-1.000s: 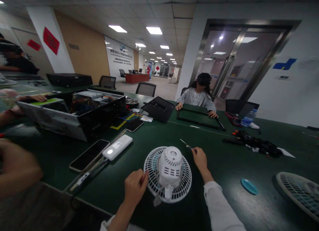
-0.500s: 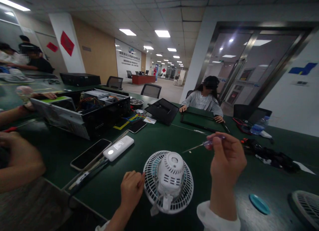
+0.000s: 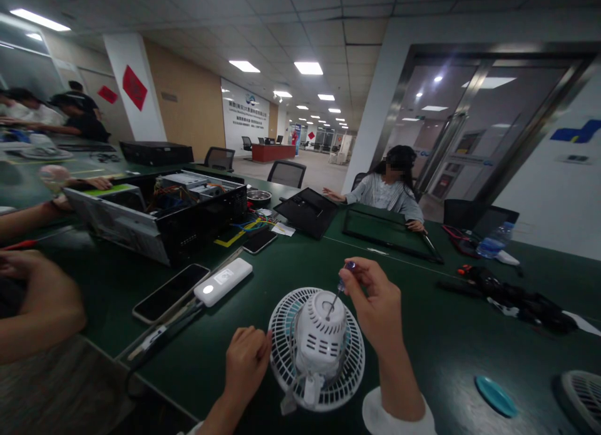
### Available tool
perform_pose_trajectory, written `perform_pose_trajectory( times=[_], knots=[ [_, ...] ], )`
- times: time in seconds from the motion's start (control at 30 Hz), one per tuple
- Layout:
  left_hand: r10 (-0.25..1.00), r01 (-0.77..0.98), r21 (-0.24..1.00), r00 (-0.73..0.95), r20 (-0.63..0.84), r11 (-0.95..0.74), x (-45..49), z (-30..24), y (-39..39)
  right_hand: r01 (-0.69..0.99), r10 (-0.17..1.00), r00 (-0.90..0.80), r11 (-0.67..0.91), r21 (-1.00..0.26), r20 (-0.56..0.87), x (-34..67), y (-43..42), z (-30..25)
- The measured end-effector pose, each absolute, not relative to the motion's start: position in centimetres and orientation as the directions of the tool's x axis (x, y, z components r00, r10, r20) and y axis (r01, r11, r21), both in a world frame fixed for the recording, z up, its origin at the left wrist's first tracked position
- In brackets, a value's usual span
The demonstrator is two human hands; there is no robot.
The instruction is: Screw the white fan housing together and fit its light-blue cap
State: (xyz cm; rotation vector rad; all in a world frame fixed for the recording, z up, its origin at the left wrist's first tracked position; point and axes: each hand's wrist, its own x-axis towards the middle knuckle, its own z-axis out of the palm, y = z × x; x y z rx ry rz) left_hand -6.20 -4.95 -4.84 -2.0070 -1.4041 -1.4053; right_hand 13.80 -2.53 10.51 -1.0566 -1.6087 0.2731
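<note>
A small white electric fan (image 3: 323, 344) lies on the green table, its motor housing up and its round grille beneath. My right hand (image 3: 378, 300) is closed on a screwdriver (image 3: 342, 285) with a clear purplish handle. The shaft slants down, its tip at the top of the motor housing. My left hand (image 3: 246, 363) is closed against the left rim of the grille, its fingertips hidden. A cable and plug hang at the fan's near side.
A white power bank (image 3: 223, 282) and a phone (image 3: 169, 292) lie to the left, before an open computer case (image 3: 188, 216). A teal disc (image 3: 496, 396) and another grille (image 3: 582, 394) are at right. A co-worker (image 3: 389, 184) sits opposite by a black frame (image 3: 394, 242).
My right hand has moved left with the screwdriver, bringing its tip from beside the fan onto the motor housing. My left hand stays at the rim. The co-worker's one hand has left the black frame.
</note>
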Motion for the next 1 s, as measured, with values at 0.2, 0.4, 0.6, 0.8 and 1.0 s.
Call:
perform_pose_trajectory(
  times=[0.2,0.4,0.6,0.8,1.0],
  knots=[
    [0.534,0.851,0.245,0.049,0.844,-0.465,-6.2,-4.7,-4.9,0.436,0.774,0.089,0.536,-0.723,0.627,14.3,-1.7,9.8],
    [0.527,0.853,0.232,0.059,0.848,-0.468,-6.1,-4.6,-4.9,0.376,0.805,0.134,0.499,-0.781,0.579,15.2,-0.9,9.3],
    [0.534,0.852,0.241,0.052,0.844,-0.464,-6.0,-4.9,-4.8,0.402,0.799,0.118,0.504,-0.764,0.59,15.3,-1.2,9.5],
    [0.532,0.837,0.251,0.055,0.845,-0.486,-6.1,-4.7,-4.9,0.508,0.746,0.013,0.569,-0.647,0.666,15.1,-2.5,10.5],
    [0.535,0.842,0.251,0.052,0.843,-0.477,-6.1,-4.9,-4.9,0.601,0.645,-0.205,0.676,-0.425,0.736,14.8,-3.9,11.7]
  ],
)
